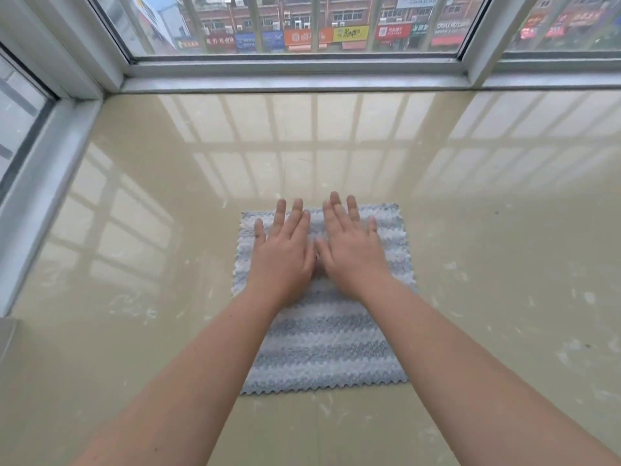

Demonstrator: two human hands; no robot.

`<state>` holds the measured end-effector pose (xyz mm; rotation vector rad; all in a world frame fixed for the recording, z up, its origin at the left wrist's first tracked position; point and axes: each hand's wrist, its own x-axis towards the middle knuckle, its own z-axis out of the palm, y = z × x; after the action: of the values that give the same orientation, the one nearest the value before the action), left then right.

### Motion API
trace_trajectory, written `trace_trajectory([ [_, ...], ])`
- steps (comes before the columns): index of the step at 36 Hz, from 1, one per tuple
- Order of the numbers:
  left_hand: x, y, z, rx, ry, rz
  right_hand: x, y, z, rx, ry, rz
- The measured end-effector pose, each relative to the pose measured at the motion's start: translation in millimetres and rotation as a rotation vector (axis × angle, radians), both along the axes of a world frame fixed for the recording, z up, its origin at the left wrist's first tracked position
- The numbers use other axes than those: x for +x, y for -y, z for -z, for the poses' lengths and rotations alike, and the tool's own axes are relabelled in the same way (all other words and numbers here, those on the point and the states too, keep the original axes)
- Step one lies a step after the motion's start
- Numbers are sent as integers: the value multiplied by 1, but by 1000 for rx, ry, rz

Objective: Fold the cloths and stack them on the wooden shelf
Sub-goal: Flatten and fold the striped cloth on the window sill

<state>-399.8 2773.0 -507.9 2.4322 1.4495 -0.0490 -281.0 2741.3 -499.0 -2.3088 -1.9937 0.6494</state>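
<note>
The cloth (322, 341) lies flat on the ledge (134, 230) straight before me. My left hand (284, 257) and right hand (353, 250) rest side by side on its far half, thumbs close together. The window (295, 67) runs behind the ledge and along its left.

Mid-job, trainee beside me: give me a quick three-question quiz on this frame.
1. True or false: the left hand and right hand both lie flat, fingers straight, on the striped cloth.
2. The cloth lies on: A) a glossy beige surface; B) a carpet; C) a basket.
3. Name what runs along the surface's far edge.
Key: 1 true; 2 A; 3 the window.
</note>
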Motion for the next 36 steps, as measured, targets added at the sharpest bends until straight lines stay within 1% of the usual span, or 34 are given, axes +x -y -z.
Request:
trace_trajectory([
  [3,-6,-3,12,-49,9,-28,-4,-1,15,-6,9,-28],
  [9,-14,0,21,-21,-17,-108,7,6,29,73,37,-20],
  [13,-20,-2,20,-17,-56,-165,20,9,31,67,52,50],
  [16,-27,-1,18,-21,-75,-164,33,13,30,46,67,80],
  [20,-33,-2,18,-22,-64,-178,45,18,25,13,71,131],
  [28,-50,-5,19,-27,-63,-234,66,29,26,13,79,227],
  [33,-66,-5,16,-14,-44,-306,73,35,26,13,72,239],
  [36,-73,-11,12,75,53,-278,75,32,19,82,-25,277],
])
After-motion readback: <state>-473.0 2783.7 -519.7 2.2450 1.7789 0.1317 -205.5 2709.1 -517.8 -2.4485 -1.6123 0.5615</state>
